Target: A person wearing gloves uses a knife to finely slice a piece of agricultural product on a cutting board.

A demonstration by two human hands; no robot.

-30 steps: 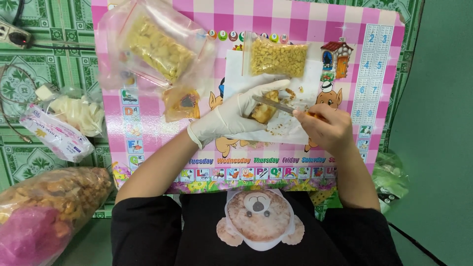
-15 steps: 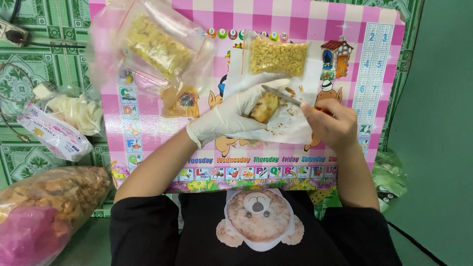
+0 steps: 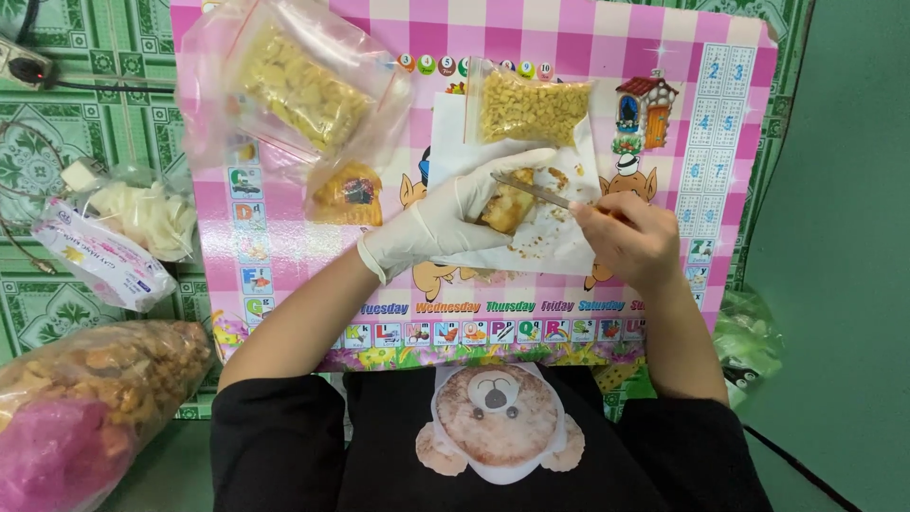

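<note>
- Small golden-brown food piece (image 3: 505, 209), lumpy and crusty, sits mid-table over a white paper sheet (image 3: 559, 242) strewn with crumbs.
- Left hand (image 3: 445, 223) in a white latex glove, fingers curled round the food piece and gripping it, index finger stretched out along the far side.
- Right hand (image 3: 627, 237) bare, closed in a pinch grip on a thin metal blade (image 3: 533, 191); blade tip rests on the top of the food piece.
- Just beyond the sheet: clear zip bag of small yellow chunks (image 3: 531, 106), flat, rectangular.
- Far left: bigger clear bag of yellow pieces (image 3: 294, 85), crinkled, blurred.
- Near it, a small wrapped orange-brown piece (image 3: 349, 194) in clear plastic, left of the gloved hand.
- All on a pink checked plastic table (image 3: 284, 256) with cartoon prints.
- Left of the table on the green patterned floor (image 3: 57, 142): white packet (image 3: 100, 256), bag of pale thin slices (image 3: 142, 213).
- Near left corner: large clear bag of brown fried bits (image 3: 114, 374), pink plastic bag (image 3: 47, 455) touching it.
</note>
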